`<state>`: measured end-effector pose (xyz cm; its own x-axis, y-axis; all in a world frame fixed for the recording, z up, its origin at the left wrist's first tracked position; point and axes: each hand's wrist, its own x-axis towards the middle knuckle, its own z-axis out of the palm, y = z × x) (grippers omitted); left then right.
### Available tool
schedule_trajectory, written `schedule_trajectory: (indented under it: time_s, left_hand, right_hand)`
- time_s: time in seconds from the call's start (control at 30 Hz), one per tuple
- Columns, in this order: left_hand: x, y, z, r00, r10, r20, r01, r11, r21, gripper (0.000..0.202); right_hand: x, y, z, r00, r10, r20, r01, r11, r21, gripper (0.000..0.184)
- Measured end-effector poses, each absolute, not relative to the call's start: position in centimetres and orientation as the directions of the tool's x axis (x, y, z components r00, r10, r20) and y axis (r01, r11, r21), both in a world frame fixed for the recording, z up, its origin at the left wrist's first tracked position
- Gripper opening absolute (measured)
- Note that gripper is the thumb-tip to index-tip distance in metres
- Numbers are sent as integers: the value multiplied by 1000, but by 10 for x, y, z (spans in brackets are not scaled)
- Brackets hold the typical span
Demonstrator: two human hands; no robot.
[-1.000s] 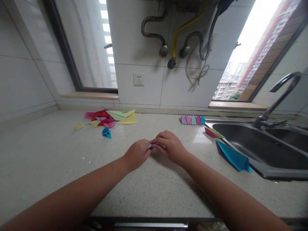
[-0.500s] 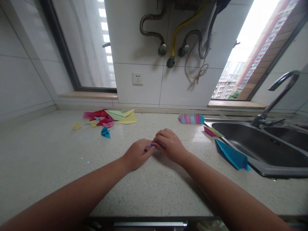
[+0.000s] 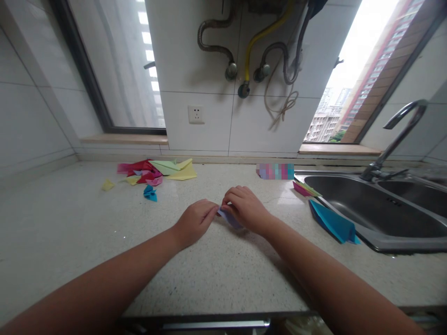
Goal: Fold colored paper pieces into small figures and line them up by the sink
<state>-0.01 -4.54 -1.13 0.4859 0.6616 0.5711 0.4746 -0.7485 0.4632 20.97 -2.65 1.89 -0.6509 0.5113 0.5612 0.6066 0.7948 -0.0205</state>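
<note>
A small piece of lilac paper [image 3: 231,218] is held between my two hands just above the middle of the counter. My left hand [image 3: 196,222] pinches its left tip between thumb and fingers. On the other side, my right hand [image 3: 246,210] grips the paper with curled fingers that hide part of it. The visible part looks folded and slants down to the right, under my right palm. Nearest to my left hand lies a small crumpled-looking blue folded paper [image 3: 150,192].
Folded papers in red, pink, green and yellow [image 3: 183,171] lie at the back left. A small yellow piece [image 3: 108,184] sits apart. At right, a blue folded paper [image 3: 333,222] and a pink one [image 3: 300,188] lie beside the metal sink [image 3: 384,244]. A blurred-out colourful item [image 3: 275,171] is near the wall.
More of the lilac paper shows now, below my right fingers. My left hand has shifted slightly left, and its fingers have come apart from the right hand's. The camera view has moved a little.
</note>
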Motion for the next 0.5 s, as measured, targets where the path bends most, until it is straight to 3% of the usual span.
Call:
schedule_trajectory:
  time_s: [0.27,0.5]
  left_hand:
    - [-1,-43,-12,459,696,552,504,-715,484,32]
    - [-4,-42,-12,489,662,568,484,-748,454,31]
  right_hand:
    - [218,-22,21,-656,588,473,638,767,-68,13]
    - [222,-29,27,-680,602,418,616,779,-120,19]
